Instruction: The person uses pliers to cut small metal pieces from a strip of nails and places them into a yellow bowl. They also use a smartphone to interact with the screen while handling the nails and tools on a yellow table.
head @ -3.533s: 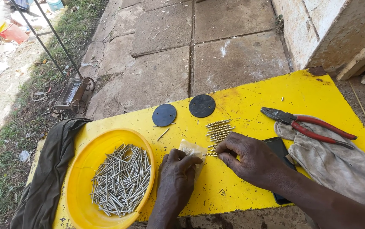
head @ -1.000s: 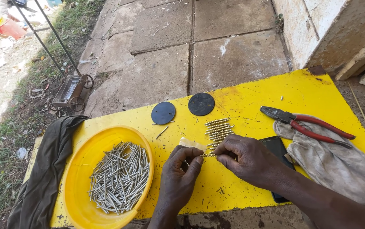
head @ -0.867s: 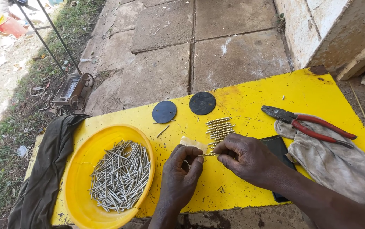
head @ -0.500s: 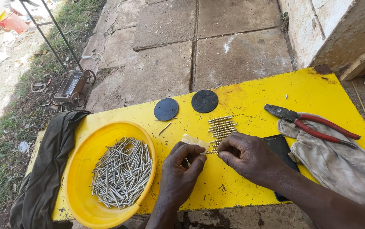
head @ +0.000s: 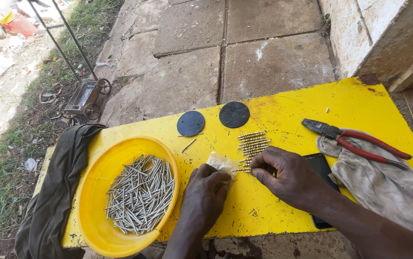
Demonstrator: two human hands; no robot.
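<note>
My left hand [head: 202, 195] presses a small pale scrap of paper or cloth [head: 222, 163] around the end of a brass-coloured nail [head: 243, 169] on the yellow table [head: 293, 110]. My right hand [head: 285, 175] pinches the other end of that nail. Just beyond my fingers lies a neat row of several brass-coloured nails [head: 253, 143]. To the left, a yellow bowl [head: 96, 192] holds a heap of grey nails [head: 139, 194].
Two dark round discs [head: 190, 123] [head: 234, 114] lie at the table's far side, a loose nail [head: 188, 145] near them. Red-handled pliers [head: 355, 143] rest on a grey rag [head: 393, 187]; a black phone [head: 322, 170] lies by my right wrist. A dark cloth [head: 53, 201] drapes the left edge.
Both hands stay at the same spot, fingers shifting slightly on the nail and scrap. The camera view has drifted a little.
</note>
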